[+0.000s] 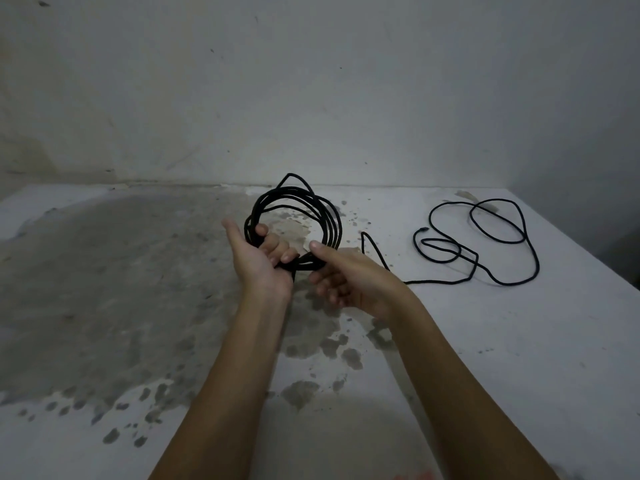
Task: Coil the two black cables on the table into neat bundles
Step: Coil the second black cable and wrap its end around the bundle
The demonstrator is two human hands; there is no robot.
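Note:
A black cable wound into a round coil [329, 213] of several loops stands upright above the table's middle. My left hand [258, 254] grips the coil's lower left part, fingers curled round the strands. My right hand [343, 271] pinches the coil's bottom between thumb and fingers. Black cable [377, 252] runs from under my right hand to the right, where it lies in loose, uncoiled loops [498, 233] on the table, with one plug end [425, 230] showing. I cannot tell whether those loops are a second cable or the same one.
The white table [485, 341] has a large grey worn patch [104, 289] across its left half. A stained wall [311, 98] stands right behind it, and another wall closes the right side. The table's right edge [609, 271] falls off near the loose loops.

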